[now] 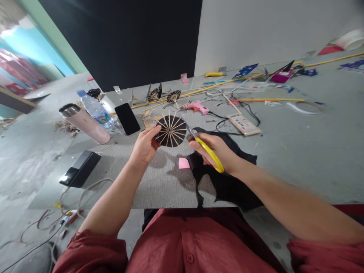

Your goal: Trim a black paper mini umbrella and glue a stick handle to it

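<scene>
"In the left hand, what's pinched?"

"A round, stick-ribbed black disc, gripped by its left edge."

"And the right hand?"

"Wrapped around yellow-handled scissors, just beside the disc's right edge; pink glue gun beyond both grips, black fabric beneath the right."

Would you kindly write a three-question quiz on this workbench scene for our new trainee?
1. What does the right hand hold?
A) a plastic bottle
B) a yellow-handled tool
C) a pink tumbler

2. True or false: in the picture, the black phone lies to the left of the pink glue gun.

3. Fill in the missing word: the left hand holds a round black piece with thin sticks spreading out from its ____.

Key: 1. B; 2. True; 3. centre
</scene>
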